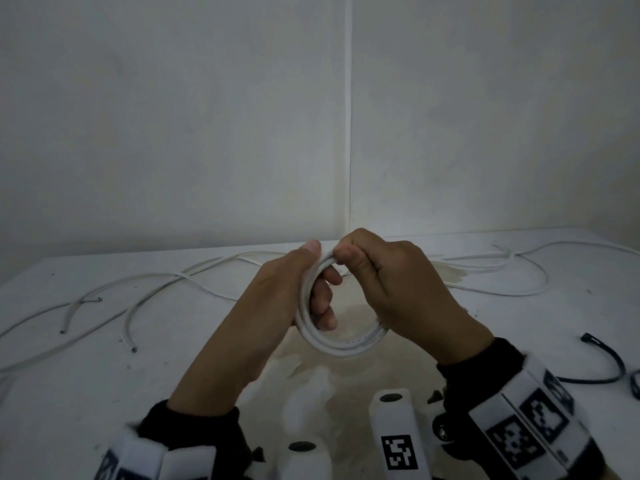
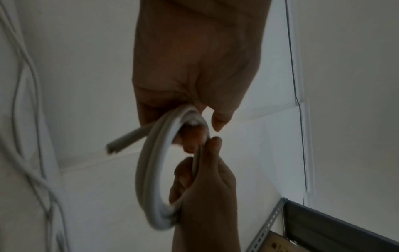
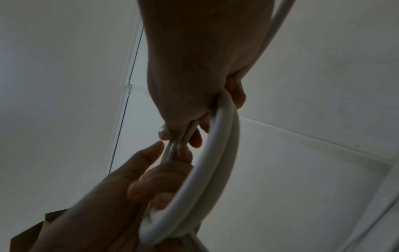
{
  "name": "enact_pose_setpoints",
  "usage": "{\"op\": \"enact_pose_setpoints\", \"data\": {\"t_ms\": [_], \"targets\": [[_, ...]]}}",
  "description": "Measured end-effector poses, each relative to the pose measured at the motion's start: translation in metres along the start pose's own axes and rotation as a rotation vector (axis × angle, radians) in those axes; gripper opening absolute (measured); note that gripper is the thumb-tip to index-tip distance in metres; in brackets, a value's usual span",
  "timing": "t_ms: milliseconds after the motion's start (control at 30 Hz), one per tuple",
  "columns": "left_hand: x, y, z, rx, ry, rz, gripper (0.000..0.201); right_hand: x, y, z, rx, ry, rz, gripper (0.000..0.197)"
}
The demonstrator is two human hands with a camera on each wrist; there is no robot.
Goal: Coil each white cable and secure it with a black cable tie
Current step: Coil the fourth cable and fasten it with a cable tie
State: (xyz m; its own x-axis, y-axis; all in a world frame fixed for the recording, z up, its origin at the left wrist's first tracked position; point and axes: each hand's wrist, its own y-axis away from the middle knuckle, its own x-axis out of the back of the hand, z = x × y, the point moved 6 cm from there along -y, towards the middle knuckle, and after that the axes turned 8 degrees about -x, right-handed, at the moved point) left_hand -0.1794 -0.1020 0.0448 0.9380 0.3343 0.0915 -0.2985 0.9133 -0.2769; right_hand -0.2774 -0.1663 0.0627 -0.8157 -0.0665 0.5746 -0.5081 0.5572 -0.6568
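Coil: a white cable coil is held above the table, at centre frame in the head view.
Left hand: the left hand is wrapped round the coil's left side, thumb on top.
Right hand: the right hand is curled on the coil's upper right.
Loose cables: white cables are spread across the table's left and far right.
Tie: a black cable tie is seen at the right edge.
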Motion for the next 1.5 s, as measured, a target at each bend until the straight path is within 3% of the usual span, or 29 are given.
{"op": "enact_pose_setpoints", "data": {"t_ms": [200, 333, 467, 700, 867, 933, 1167, 1233, 1367, 1500], "targets": [[-0.004, 0.001, 0.006, -0.102, 0.063, 0.144, 0.038, 0.000, -0.001, -0.003, -0.046, -0.262, -0.040, 0.031], [-0.002, 0.002, 0.009, -0.129, 0.264, 0.221, 0.035, 0.000, -0.003, 0.001, -0.094, -0.345, -0.041, 0.034], [-0.009, 0.002, 0.004, -0.110, 0.250, 0.166, 0.037, 0.008, -0.002, 0.000, -0.060, -0.221, 0.050, 0.032], [-0.001, -0.001, 0.004, -0.053, 0.004, 0.100, 0.046, 0.005, -0.002, -0.007, 0.001, 0.023, -0.038, 0.057], [-0.006, 0.003, 0.005, -0.086, 0.142, 0.203, 0.039, 0.005, -0.003, -0.006, -0.017, -0.168, -0.021, 0.041], [-0.006, 0.004, 0.007, -0.111, 0.191, 0.234, 0.037, 0.006, -0.002, -0.005, -0.059, -0.333, -0.028, 0.045], [0.007, 0.004, 0.013, -0.170, 0.247, 0.310, 0.038, 0.011, -0.007, 0.002, -0.199, -0.556, -0.170, 0.031], [0.012, 0.003, 0.013, -0.176, 0.260, 0.329, 0.040, 0.015, -0.007, 0.008, -0.201, -0.507, -0.183, 0.024], [0.012, 0.002, 0.010, -0.161, 0.285, 0.340, 0.041, 0.019, -0.007, 0.015, -0.125, -0.071, -0.085, 0.015], [0.006, 0.002, 0.007, -0.167, 0.262, 0.329, 0.041, 0.016, -0.008, 0.018, -0.249, -0.127, -0.089, 0.014]]}}
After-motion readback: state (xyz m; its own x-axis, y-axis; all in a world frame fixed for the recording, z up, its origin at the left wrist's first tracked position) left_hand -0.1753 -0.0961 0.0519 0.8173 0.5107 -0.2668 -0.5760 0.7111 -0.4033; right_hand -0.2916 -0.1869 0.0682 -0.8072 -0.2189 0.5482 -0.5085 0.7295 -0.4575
